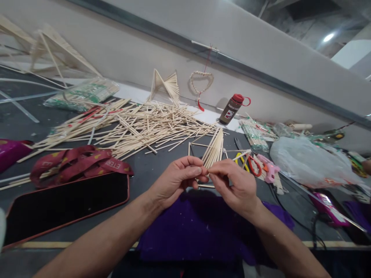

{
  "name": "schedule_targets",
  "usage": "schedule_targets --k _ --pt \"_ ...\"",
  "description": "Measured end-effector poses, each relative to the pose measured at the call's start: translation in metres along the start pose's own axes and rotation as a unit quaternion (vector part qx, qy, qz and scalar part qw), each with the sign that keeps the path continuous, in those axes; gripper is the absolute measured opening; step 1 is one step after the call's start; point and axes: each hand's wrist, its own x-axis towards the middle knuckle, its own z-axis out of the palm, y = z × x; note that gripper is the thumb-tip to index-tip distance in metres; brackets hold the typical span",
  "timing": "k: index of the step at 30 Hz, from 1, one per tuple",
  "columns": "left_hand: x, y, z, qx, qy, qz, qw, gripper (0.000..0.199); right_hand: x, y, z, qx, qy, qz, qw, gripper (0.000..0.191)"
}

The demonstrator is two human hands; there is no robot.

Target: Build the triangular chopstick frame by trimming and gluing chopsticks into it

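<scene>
My left hand (pixel 182 175) and my right hand (pixel 232 181) meet fingertip to fingertip above a purple cloth (pixel 194 227). Both are closed in a pinch, and whatever lies between the fingertips is too small to make out. Just beyond them a fanned model of thin wooden sticks (pixel 214 148) stands on the dark table, partly hidden by my fingers. Behind it spreads a large loose pile of wooden sticks (pixel 150 127). Right of my right hand lie yellow-handled pliers (pixel 242 160), a red-handled tool (pixel 255 166) and a pink glue gun (pixel 270 171).
At the left are a phone (pixel 69 204), a maroon lanyard (pixel 78 164) and a bag of sticks (pixel 84 92). A twisted stick model (pixel 166 87) and a bottle (pixel 232 109) stand near the wall. A plastic bag (pixel 310 160) and a purple-pink device (pixel 329 208) lie at the right.
</scene>
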Motion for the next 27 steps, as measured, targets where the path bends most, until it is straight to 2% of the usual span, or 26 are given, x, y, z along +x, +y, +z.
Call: schedule_targets --k 5,8,12,16,21,27 --pt "0.001 -0.003 0.0 0.011 0.034 -0.001 0.999 0.02 -0.01 0.01 0.006 -0.158 0.021 -0.13 0.979 0.025" --pt "0.002 -0.005 -0.001 0.028 0.035 -0.011 0.999 0.018 -0.015 0.014 0.009 -0.217 0.021 -0.162 0.962 0.027" --pt "0.002 -0.007 0.0 0.052 0.019 -0.028 0.998 0.016 -0.015 0.012 0.01 -0.223 0.013 -0.13 0.966 0.014" --pt "-0.001 -0.006 0.003 0.073 -0.01 -0.055 0.996 0.019 -0.014 0.009 -0.002 -0.136 0.006 -0.082 0.987 0.01" --pt "-0.003 -0.002 0.002 0.085 -0.011 -0.032 0.996 0.019 -0.017 0.019 -0.023 -0.076 0.089 -0.041 0.992 0.008" --pt "-0.003 0.0 0.002 0.098 0.015 -0.026 0.995 0.013 -0.015 0.031 -0.045 -0.105 0.175 0.036 0.978 0.016"
